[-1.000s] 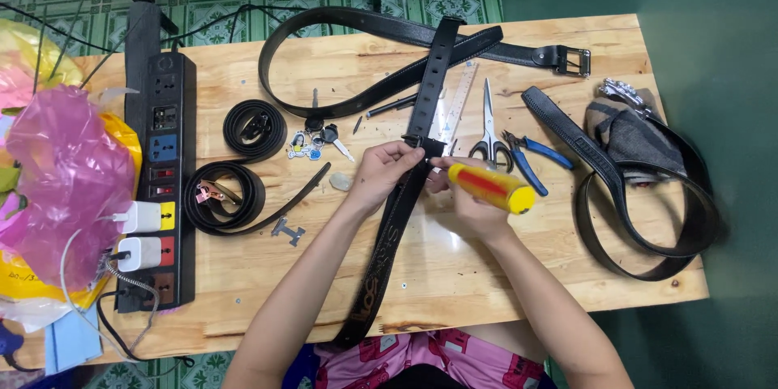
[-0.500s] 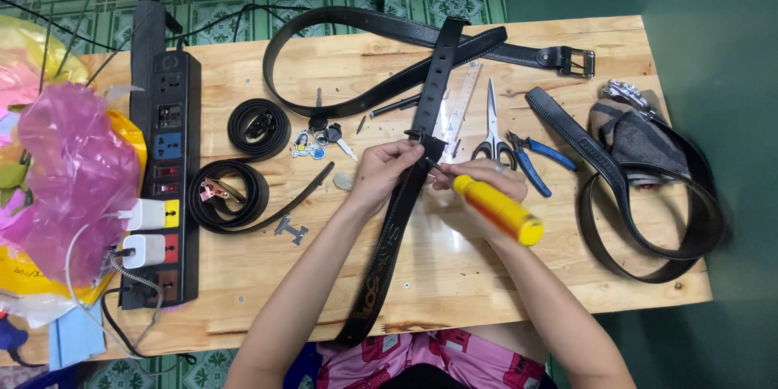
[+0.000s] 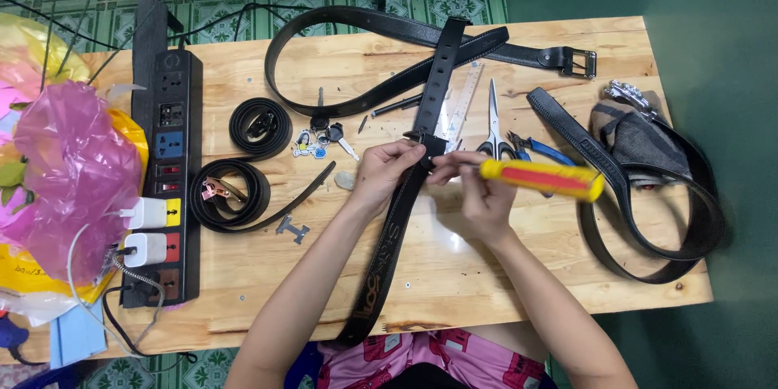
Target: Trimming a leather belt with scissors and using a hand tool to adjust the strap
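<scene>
A long black leather belt (image 3: pixel 389 251) runs from the table's near edge up across its middle. My left hand (image 3: pixel 385 172) pinches the belt at mid length. Beside it, my right hand (image 3: pixel 478 194) holds a screwdriver with a yellow and red handle (image 3: pixel 541 179); the handle points right and its tip meets the belt between my fingers. A clear ruler (image 3: pixel 460 105) lies under the belt's far part.
Scissors (image 3: pixel 493 130) and blue-handled pliers (image 3: pixel 539 148) lie right of the belt. More black belts: a long one (image 3: pixel 340 32) at the back, a looped one (image 3: pixel 648 219) at right, two coiled ones (image 3: pixel 259 126) (image 3: pixel 231 193) left. A black power strip (image 3: pixel 166 178) and pink bag (image 3: pixel 73 170) sit far left.
The screwdriver handle has swung from pointing down-right to nearly level, pointing right. My hands stayed at the same spot on the belt.
</scene>
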